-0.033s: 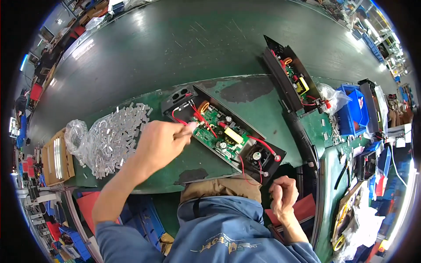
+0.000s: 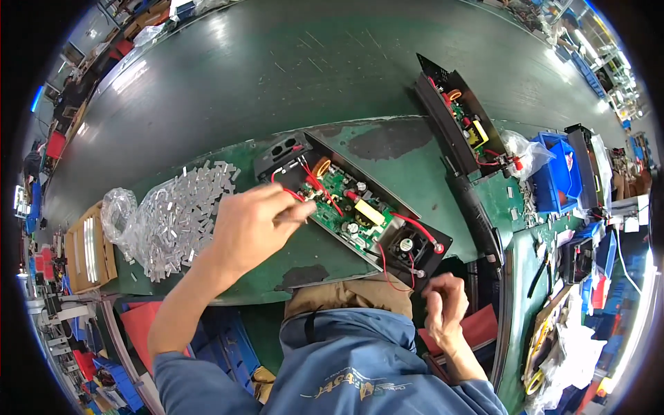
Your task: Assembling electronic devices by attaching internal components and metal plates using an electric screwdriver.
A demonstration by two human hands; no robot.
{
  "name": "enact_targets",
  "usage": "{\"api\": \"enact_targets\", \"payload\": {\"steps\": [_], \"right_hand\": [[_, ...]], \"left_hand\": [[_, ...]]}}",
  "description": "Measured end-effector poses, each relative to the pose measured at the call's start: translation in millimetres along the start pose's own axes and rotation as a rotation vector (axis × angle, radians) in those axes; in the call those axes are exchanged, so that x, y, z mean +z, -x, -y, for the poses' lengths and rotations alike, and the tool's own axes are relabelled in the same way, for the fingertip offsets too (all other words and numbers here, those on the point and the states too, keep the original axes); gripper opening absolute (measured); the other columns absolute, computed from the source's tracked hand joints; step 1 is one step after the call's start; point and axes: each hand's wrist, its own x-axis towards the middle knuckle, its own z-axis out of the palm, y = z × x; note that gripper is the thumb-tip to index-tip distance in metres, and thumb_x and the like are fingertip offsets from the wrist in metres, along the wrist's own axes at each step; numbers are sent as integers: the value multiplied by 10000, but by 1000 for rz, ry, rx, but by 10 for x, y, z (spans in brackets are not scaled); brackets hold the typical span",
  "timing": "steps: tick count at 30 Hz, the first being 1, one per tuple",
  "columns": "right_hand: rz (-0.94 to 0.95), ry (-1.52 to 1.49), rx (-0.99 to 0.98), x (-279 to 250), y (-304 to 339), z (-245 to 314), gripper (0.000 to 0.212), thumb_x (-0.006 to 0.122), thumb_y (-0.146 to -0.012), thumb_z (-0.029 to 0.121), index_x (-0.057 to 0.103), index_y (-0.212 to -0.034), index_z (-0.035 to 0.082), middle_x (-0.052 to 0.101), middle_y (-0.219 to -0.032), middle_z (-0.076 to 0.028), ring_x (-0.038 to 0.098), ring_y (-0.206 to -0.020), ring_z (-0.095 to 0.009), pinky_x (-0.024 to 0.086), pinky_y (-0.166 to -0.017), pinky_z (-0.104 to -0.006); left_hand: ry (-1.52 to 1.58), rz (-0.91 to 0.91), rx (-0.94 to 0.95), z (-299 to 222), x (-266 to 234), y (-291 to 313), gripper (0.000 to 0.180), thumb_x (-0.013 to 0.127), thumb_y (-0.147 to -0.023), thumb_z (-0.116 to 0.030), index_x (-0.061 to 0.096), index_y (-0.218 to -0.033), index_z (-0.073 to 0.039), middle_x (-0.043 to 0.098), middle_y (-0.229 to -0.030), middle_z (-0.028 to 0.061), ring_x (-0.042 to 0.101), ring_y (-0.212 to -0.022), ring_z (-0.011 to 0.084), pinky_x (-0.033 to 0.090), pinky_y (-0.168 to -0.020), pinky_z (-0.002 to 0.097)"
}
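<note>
An open black metal casing point(image 2: 395, 202) lies slantwise on the green worktable in front of me. Inside sits a green circuit board point(image 2: 337, 187) with a yellow-wrapped transformer point(image 2: 369, 213), a copper coil point(image 2: 321, 167) and red wires. One end panel carries sockets point(image 2: 283, 148); the other end has a black fan point(image 2: 407, 245). My left hand point(image 2: 250, 225) is closed in a pinch at the board's left edge, beside the red wires. What its fingertips hold, if anything, is hidden. My right hand point(image 2: 446, 304) is curled just below the fan-end panel, its fingers folded, the contents hidden.
Many small metal pieces point(image 2: 181, 221) spill from a clear plastic bag point(image 2: 119, 216) at left, beside a cardboard box point(image 2: 104, 252). A second open black casing point(image 2: 453, 124) stands at the far right. Blue bins point(image 2: 553, 176) are beyond it at the table's right.
My left hand has shifted very slightly at the board's edge, and its fingertips have tilted downward. My right hand has moved up a little, toward the fan-end panel.
</note>
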Motion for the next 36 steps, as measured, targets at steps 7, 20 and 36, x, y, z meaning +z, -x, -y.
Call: {"api": "enact_targets", "payload": {"steps": [7,20,36], "right_hand": [[-71,51,96,190,-455,169,503,757,-855,55,517,-1292,-12,623,-1007,-120,602,-831,-185,508,-750,-318],[-38,542,-528,413,-2025,966,244,700,-925,27,678,-1168,31,652,-1194,-144,637,-1103,-323,507,-947,-413],[1068,558,-893,2821,-2590,1235,124,672,-828,83,696,-947,55,714,-882,-165,712,-936,-342,569,-807,-464]], "left_hand": [[-183,-312,319,147,281,120,283,874,-689,-334,701,-829,-160,629,-848,-26,631,-778,169,510,-545,324],[-39,-483,123,-285,802,345,297,820,-784,-337,640,-735,-106,596,-854,-1,637,-803,161,522,-578,318],[606,-670,-442,-308,321,1331,604,300,-1125,-375,680,-853,9,641,-855,133,612,-681,193,431,-563,273]]}}
